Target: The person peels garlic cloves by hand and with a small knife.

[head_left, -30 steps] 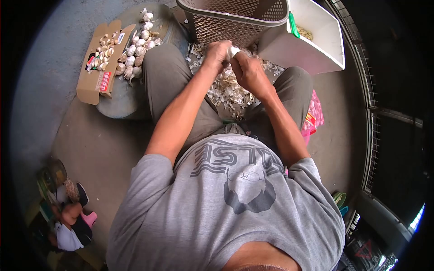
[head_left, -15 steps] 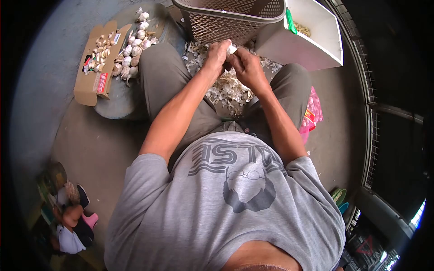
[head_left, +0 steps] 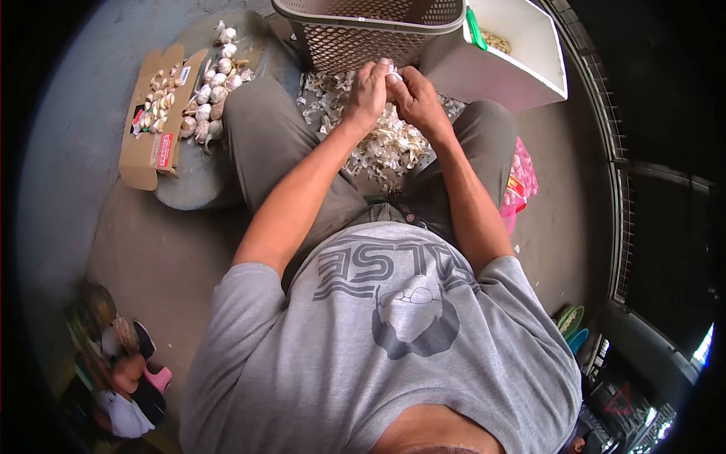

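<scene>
Between my knees, both hands meet over a heap of papery garlic skins. My left hand has its fingers closed around a whitish garlic piece, which shows only in part between the fingertips. My right hand pinches the same piece from the other side, thumb against it. On the left, whole garlic bulbs lie on a round grey surface. Beside them, separated cloves rest on an opened cardboard box.
A grey-brown mesh basket stands beyond my hands. To its right is a white container with pale cloves inside and a green-handled tool at its rim. Pink netting lies beside my right knee. Another person is at lower left.
My hands have shifted slightly, with the garlic piece still between them; the left fingers now point more upward. The surroundings have moved a little left in view.
</scene>
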A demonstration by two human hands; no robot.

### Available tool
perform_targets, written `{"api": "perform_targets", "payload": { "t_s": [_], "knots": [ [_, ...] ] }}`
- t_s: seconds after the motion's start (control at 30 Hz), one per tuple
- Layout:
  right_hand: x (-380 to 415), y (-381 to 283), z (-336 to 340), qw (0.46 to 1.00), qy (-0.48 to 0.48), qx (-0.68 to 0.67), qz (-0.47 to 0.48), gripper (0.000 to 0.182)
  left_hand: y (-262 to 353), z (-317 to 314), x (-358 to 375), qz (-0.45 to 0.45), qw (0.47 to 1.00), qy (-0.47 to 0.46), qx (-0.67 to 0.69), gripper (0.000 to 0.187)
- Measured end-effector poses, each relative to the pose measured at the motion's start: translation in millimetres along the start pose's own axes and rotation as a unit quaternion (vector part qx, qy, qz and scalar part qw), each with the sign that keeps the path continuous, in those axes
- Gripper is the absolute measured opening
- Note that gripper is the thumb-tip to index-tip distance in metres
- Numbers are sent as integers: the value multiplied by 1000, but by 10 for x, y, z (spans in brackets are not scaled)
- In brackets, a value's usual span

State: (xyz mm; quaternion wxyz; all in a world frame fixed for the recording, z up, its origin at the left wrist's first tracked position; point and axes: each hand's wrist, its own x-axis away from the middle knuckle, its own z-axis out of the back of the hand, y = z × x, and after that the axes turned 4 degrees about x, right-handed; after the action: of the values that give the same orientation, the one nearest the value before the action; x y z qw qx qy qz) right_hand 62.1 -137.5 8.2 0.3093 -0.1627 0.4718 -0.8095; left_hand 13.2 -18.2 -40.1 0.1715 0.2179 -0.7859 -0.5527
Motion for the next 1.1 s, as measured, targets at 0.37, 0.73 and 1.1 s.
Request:
{"api": "perform_targets", "payload": {
  "t_s": [0.37, 0.73, 1.1],
  "knots": [
    [0, -3, -85, 899, 16, -401, -176, 26, 343, 1, 60, 135, 972, 46, 187, 21],
    [-45, 203, -216, 994, 72, -48, 64, 33, -42, 87, -59, 81, 991, 23, 102, 23],
    [-10, -71, -27, 940, 51, -310, -136, 31, -180, 143, -79, 107, 993, 28, -47, 17]
  ]
}}
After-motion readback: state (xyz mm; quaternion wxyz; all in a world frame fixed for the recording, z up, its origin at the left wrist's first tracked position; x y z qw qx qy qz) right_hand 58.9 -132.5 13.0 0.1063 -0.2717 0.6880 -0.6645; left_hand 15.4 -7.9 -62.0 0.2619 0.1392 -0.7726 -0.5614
